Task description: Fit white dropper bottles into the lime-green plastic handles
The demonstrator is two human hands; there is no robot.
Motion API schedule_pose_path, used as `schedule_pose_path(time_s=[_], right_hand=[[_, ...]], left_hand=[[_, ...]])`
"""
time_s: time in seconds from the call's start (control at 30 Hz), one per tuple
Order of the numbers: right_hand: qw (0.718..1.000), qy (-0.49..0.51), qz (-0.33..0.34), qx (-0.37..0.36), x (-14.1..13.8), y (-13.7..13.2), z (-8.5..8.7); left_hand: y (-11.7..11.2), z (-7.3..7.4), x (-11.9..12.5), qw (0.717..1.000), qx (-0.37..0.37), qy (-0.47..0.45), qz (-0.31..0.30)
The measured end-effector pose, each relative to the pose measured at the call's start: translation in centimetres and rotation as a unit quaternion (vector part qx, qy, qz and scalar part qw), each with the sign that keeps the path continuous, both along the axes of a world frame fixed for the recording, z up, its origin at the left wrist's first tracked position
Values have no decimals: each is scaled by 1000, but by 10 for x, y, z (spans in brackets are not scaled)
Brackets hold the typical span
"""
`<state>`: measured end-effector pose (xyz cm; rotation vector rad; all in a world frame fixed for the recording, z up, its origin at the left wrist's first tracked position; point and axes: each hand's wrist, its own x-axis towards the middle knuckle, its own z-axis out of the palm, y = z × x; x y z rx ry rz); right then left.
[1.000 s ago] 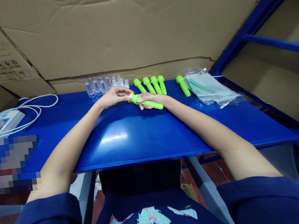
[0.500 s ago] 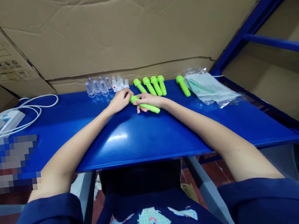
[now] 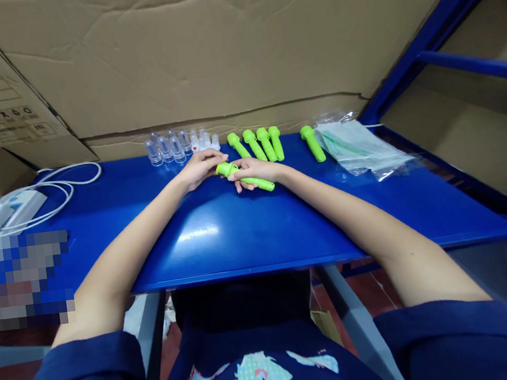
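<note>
Both hands, left [image 3: 200, 168] and right [image 3: 255, 169], pinch one green tube [image 3: 246, 177] before clear bags [image 3: 359, 149].

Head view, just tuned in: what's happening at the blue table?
A person works with both hands at the blue table. The right hand holds a green tool low over the table, and the left hand pinches its wider end. Four more green tools, a fifth, clear caps and plastic bags line the back edge.

Both hands [image 3: 228, 169] on green tube [image 3: 246, 177], blue table [image 3: 239, 228]
</note>
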<state>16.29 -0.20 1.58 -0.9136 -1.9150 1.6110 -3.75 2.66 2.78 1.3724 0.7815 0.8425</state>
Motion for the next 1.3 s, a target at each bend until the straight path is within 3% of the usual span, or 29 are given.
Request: schedule_pose_path(time_s=[0.2, 0.5, 0.83, 1.03, 1.3], right_hand=[[1000, 17, 6, -13, 1, -1, 2], [999, 28, 24, -12, 3, 3, -2], [1000, 14, 18, -6, 3, 3, -2], [999, 11, 40, -13, 3, 2, -2], [999, 20, 38, -19, 1, 2, -2]], left_hand=[[2, 1, -6, 1000, -19, -18, 2], [1, 8, -12, 998, 12, 24, -63], [5, 6, -14, 996, 47, 62, -46], [11, 10, -31, 984, 28, 62, -164], [20, 9, -39, 975, 108, 108, -160]])
